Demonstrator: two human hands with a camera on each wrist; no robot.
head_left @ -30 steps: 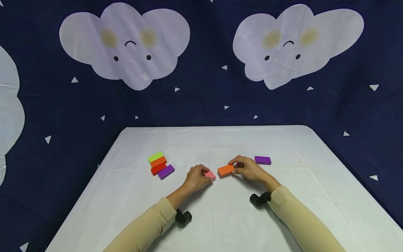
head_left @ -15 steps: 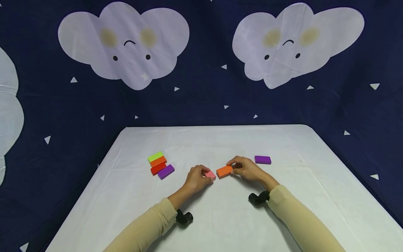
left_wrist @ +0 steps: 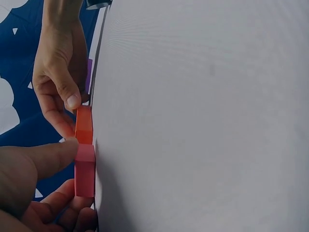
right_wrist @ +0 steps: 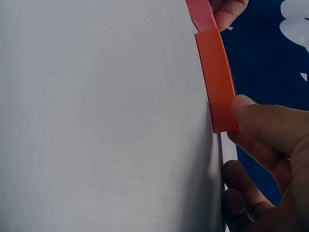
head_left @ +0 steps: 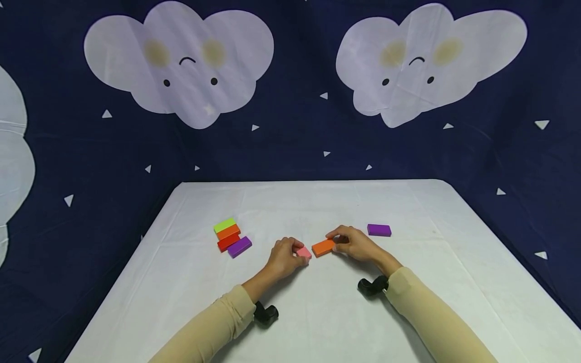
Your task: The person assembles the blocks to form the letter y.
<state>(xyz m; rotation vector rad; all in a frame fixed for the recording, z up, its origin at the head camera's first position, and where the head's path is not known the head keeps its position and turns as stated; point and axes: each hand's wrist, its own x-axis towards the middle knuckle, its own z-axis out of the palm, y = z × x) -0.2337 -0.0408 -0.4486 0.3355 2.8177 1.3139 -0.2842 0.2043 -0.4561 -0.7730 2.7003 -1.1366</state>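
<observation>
Near the middle of the white table (head_left: 327, 312), my left hand (head_left: 283, 258) pinches a pink block (head_left: 303, 253) between thumb and fingers. Just right of it, my right hand (head_left: 357, 244) grips the right end of an orange block (head_left: 323, 247). Both blocks lie flat on the cloth, their near ends almost meeting; a thin gap shows in the head view. From the left wrist, the pink block (left_wrist: 85, 171) appears in front of the orange block (left_wrist: 84, 124). In the right wrist view, my thumb presses the side of the orange block (right_wrist: 217, 79).
To the left, lime (head_left: 224, 225), orange-red (head_left: 229, 232), red (head_left: 229, 243) and purple (head_left: 239, 247) blocks lie side by side. Another purple block (head_left: 379, 230) lies beyond my right hand. A dark blue curtain (head_left: 299, 146) with clouds hangs behind the table.
My right hand has slid the orange block slightly left, closer to the pink one, then stayed there. The left hand and pink block have barely moved.
</observation>
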